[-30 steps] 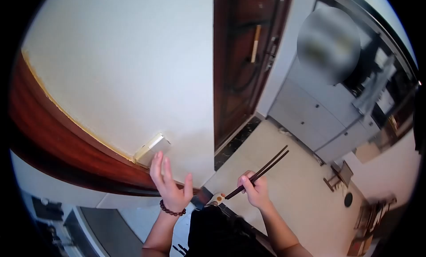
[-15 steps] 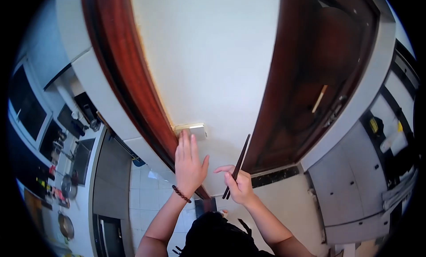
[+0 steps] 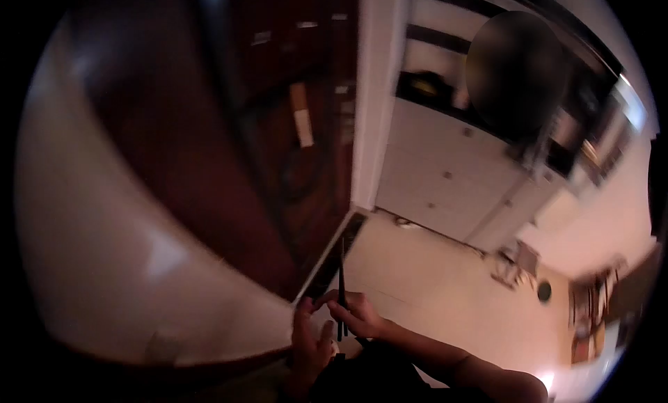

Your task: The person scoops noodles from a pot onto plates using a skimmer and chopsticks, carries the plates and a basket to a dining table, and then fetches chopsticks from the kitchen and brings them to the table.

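Observation:
My right hand is closed around a pair of dark chopsticks, which point upward and away from me. Just left of it is my left hand, with thumb and fingers apart and nothing visible between them. Its fingertips come close to the right hand's fingers; whether they touch I cannot tell. Both hands are low in the head view, dim and somewhat blurred.
A dark red-brown door stands ahead on the left, beside a pale wall. Past the white door frame is a grey cabinet with items on top. Pale floor stretches to the right, with furniture at the far right.
My left hand has left the wall switch and come down beside my right hand. The view has turned right, and the scene is much darker. The chopsticks stay in my right hand.

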Tool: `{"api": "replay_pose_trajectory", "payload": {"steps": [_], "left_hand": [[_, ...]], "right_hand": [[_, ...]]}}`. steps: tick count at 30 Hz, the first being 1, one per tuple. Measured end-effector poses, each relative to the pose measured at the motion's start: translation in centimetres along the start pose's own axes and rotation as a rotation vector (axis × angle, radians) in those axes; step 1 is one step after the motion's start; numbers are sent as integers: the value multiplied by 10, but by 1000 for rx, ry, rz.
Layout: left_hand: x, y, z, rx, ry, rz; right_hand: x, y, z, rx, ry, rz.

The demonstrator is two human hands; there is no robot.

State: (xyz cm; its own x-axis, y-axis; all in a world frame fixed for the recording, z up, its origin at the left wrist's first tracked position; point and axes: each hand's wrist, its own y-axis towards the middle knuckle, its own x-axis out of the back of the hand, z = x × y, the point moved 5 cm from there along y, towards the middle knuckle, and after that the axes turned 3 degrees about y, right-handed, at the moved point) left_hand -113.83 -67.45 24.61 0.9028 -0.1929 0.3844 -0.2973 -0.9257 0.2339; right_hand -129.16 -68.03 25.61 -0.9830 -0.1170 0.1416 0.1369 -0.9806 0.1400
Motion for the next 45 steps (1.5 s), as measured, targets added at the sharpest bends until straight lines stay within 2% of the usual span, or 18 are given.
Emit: {"api": "replay_pose_trajectory", "payload": {"steps": [1, 4, 6, 9, 10, 11, 13, 14, 16, 18, 20, 23, 26, 28, 33, 39, 43, 45], "left_hand": [[-39, 11, 0, 4, 51, 248], [-144, 11, -16, -45, 11, 644], [-204, 0, -30, 69, -372, 889], [-317, -13, -54, 7, -473, 1065], [-341, -15, -98, -38, -347, 1141], [-370, -29, -100, -67, -342, 1210], [-457, -32, -97, -28, -294, 1356], [-491, -57, -124, 71, -322, 1444], [-556, -80, -145, 71, -253, 1575], [-604, -98, -179, 150, -255, 1678], [-641, -89, -183, 156, -220, 1765], [-719, -106, -181, 104, -79, 1878], [-797, -124, -195, 236, 84, 1907], [-887, -165, -226, 222, 122, 2014], [-1026, -233, -313, 120, 154, 2152], [-1143, -351, -442, -93, 65, 2541], [-1193, -458, -497, -93, 79, 2708], [-1207, -510, -522, -156, 89, 2710]], "right_hand": [[30, -14, -5, -10, 9, -91], [117, -71, -11, -140, 100, -398], [155, -119, -36, -124, 60, -586], [218, -201, -47, -207, 31, -811], [236, -234, -41, -227, 119, -915], [248, -265, -52, -221, 117, -989], [304, -314, -80, -161, 22, -1122], [320, -361, -71, -204, 29, -1158], [362, -440, -60, -178, -143, -1329], [400, -531, -20, -268, -372, -1501], [426, -589, 65, -408, -683, -1602], [438, -674, 220, -228, -1145, -1781], [434, -713, 327, -64, -1577, -1740], [460, -745, 368, -86, -1822, -1731], [496, -783, 434, -170, -2200, -1749], [524, -842, 452, -371, -2414, -1850], [541, -913, 443, -457, -2478, -1908], [546, -960, 438, -459, -2506, -1924]]}}
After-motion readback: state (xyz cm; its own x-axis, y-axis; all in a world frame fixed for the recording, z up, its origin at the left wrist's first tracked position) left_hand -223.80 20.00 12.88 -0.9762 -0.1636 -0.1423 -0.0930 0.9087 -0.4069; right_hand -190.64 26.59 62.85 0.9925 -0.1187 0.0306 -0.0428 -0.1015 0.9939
